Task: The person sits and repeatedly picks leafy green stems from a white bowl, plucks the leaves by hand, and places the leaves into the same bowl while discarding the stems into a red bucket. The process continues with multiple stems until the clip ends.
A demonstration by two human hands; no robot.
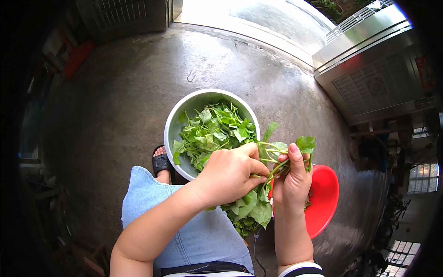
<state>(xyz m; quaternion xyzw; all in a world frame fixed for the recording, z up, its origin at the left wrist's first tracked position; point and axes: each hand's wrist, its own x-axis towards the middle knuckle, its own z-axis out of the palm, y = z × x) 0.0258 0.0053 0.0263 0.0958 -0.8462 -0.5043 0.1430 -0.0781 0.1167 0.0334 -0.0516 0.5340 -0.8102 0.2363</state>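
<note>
Both my hands meet over the right rim of a round metal basin (pixel 170 119) that holds a heap of picked green leaves and stems (pixel 211 133). My left hand (pixel 232 173) pinches green stems between its fingertips. Upright at its right, my right hand (pixel 293 173) grips the leafy green vine stems (pixel 277 169), thumb uppermost, with one leaf above the fingers. Below the hands, more leafy greens (pixel 254 211) lie beside my knee. A red plastic basin (pixel 325 200) sits behind my right wrist, with some bits of greens partly seen in it.
Wet-looking concrete floor (pixel 114 104) surrounds the basin. My foot in a black slide sandal (pixel 161 162) is at the basin's left side. Metal door leaves (pixel 373 79) flank a bright doorway at the top. A thin cable (pixel 256 244) runs on the floor near my lap. A red object (pixel 79 59) stands at the upper left.
</note>
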